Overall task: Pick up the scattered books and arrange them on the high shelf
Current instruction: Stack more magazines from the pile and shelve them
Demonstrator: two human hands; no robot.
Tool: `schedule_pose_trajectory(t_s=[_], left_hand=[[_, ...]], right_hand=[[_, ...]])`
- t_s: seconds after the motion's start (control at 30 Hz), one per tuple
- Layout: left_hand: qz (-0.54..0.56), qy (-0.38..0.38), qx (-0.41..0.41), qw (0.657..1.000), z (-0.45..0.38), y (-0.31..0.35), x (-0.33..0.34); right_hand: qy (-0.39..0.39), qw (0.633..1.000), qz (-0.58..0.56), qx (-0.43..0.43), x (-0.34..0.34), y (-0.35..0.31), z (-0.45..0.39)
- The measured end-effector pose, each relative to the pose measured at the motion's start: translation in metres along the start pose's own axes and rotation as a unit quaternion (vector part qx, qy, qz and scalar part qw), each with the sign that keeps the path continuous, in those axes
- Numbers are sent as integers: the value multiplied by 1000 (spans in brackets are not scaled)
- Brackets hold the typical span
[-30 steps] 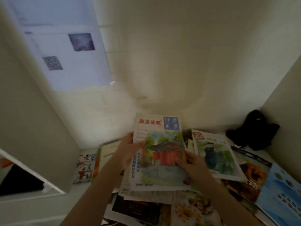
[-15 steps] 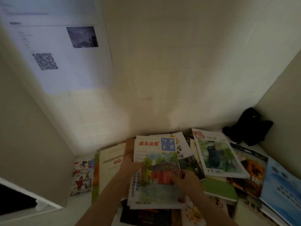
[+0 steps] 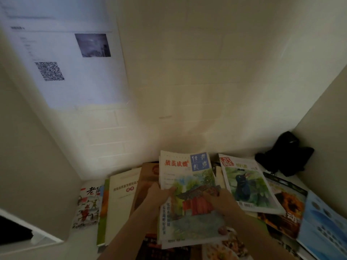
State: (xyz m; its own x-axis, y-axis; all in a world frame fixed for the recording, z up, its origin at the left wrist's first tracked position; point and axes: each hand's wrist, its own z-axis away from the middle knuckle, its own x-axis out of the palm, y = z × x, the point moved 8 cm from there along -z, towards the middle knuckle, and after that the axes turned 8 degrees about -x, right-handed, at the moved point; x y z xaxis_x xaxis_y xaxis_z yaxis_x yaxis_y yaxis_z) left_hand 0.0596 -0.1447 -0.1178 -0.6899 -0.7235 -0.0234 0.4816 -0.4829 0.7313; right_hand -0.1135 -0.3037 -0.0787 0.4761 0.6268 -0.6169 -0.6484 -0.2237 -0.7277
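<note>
Both of my hands hold a thin stack of magazines [image 3: 187,177] topped by a cover with a red house painting. My left hand [image 3: 159,194] grips its left edge, thumb on the cover. My right hand [image 3: 223,201] grips the right edge with fingers on the cover. Under and around the stack, several more books lie flat on the white shelf surface [image 3: 84,235]: a bird-cover magazine [image 3: 247,184] to the right, a cream booklet [image 3: 122,194] and a brown one [image 3: 146,177] to the left.
A blue book [image 3: 324,226] and an orange-flower magazine [image 3: 289,205] lie at the right. A black bag [image 3: 285,154] sits in the back right corner. A paper sheet with a QR code [image 3: 65,59] hangs on the wall. Side walls close in left and right.
The held stack has sunk lower over the pile and shifted slightly right; the white booklet that showed behind it half a second ago is now covered, and a brown booklet shows at its left.
</note>
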Motion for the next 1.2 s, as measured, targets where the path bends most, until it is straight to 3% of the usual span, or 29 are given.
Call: schedule_pose_trajectory(t_s=[0.13, 0.3, 0.43, 0.6, 0.83, 0.97, 1.2], left_hand=[[64, -16, 16, 998, -7, 17, 30], [95, -54, 4, 994, -9, 22, 47], [98, -37, 1, 994, -4, 12, 40], [111, -35, 102, 988, 38, 30, 26], [115, 26, 296, 948, 106, 83, -46], [71, 50, 320, 943, 104, 59, -75], [39, 55, 325, 943, 86, 24, -73]], right_hand=[[-23, 996, 34, -80, -19, -4, -27], [-68, 993, -44, -89, -11, 15, -31], [-60, 990, -104, -79, -9, 27, -24], [-37, 976, -143, -163, -23, -14, -8], [-7, 937, -202, -284, -19, -94, 16], [-23, 917, -286, -276, 18, -89, 23], [-83, 912, -295, -273, 57, -81, 29]])
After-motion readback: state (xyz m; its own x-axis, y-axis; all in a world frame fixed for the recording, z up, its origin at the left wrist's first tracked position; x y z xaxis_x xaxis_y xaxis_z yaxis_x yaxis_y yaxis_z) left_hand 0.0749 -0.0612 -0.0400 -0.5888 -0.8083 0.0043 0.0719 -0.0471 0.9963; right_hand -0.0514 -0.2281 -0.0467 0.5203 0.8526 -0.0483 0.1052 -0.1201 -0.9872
